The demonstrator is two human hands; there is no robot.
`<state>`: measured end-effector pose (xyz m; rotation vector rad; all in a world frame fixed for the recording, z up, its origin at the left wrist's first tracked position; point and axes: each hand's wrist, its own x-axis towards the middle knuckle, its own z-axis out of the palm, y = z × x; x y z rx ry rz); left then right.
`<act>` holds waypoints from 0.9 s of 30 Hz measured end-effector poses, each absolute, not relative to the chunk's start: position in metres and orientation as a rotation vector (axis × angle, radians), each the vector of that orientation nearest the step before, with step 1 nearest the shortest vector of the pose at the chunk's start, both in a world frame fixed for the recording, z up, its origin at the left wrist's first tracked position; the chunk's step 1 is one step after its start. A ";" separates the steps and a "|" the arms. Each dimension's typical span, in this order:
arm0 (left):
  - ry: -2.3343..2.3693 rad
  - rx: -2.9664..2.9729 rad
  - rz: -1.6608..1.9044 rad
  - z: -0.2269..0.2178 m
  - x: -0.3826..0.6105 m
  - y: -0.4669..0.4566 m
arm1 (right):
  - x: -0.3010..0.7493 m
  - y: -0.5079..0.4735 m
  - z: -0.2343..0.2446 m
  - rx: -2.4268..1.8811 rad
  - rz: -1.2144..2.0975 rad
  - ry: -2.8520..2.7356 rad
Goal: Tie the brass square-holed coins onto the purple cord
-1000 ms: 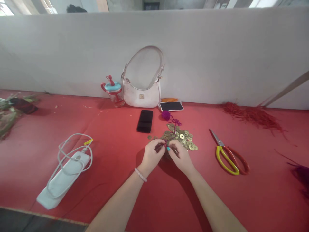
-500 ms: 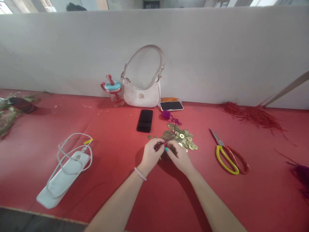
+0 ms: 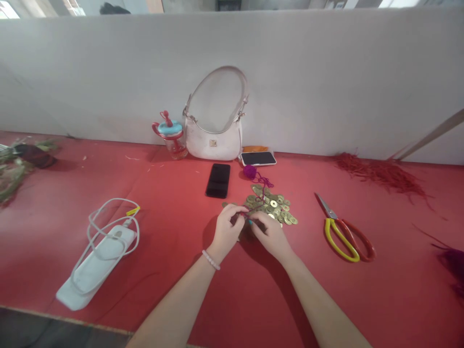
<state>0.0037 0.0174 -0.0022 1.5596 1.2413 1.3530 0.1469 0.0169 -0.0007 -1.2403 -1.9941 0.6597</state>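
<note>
My left hand (image 3: 229, 227) and my right hand (image 3: 270, 232) meet in front of a pile of brass coins with holes (image 3: 277, 208). Thumb and fingers of each hand are pinched on the purple yarn (image 3: 258, 207). It runs from the fingertips across the coins to a small ball of purple yarn (image 3: 250, 172) behind the pile. What lies below my fingers is partly hidden and too small to make out. A pale beaded bracelet (image 3: 210, 260) circles my left wrist.
Scissors (image 3: 342, 232) lie to the right, a white power bank (image 3: 97, 266) with cable to the left. Behind are a black phone (image 3: 218, 181), a second phone (image 3: 258, 158), a white handbag (image 3: 213, 140) and a lidded cup (image 3: 174, 140). Red shreds (image 3: 380, 173) lie at the back right.
My fingertips have shifted slightly, with the left thumb and fingers closing nearer together on the yarn. The coins and other things stay in place.
</note>
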 end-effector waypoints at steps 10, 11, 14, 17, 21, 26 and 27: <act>1.213 1.422 1.337 -0.005 0.004 0.018 | 0.147 0.015 -0.004 -1.233 0.726 -2.051; 1.197 1.392 1.331 -0.004 0.004 0.017 | 0.147 0.014 -0.005 -1.243 0.757 -2.009; 1.119 1.355 1.286 -0.002 0.005 0.016 | 0.147 0.014 -0.006 -1.231 0.866 -1.893; 1.063 1.385 1.216 0.000 0.005 0.015 | 0.147 0.014 -0.005 -1.204 0.908 -1.881; 1.049 1.438 1.179 -0.001 0.006 0.013 | 0.147 0.016 -0.003 -1.234 0.872 -1.896; 1.006 1.427 1.144 0.000 0.006 0.011 | 0.148 0.016 -0.001 -1.269 0.768 -1.940; 1.003 1.417 1.139 0.000 0.006 0.011 | 0.148 0.016 -0.001 -1.278 0.739 -1.940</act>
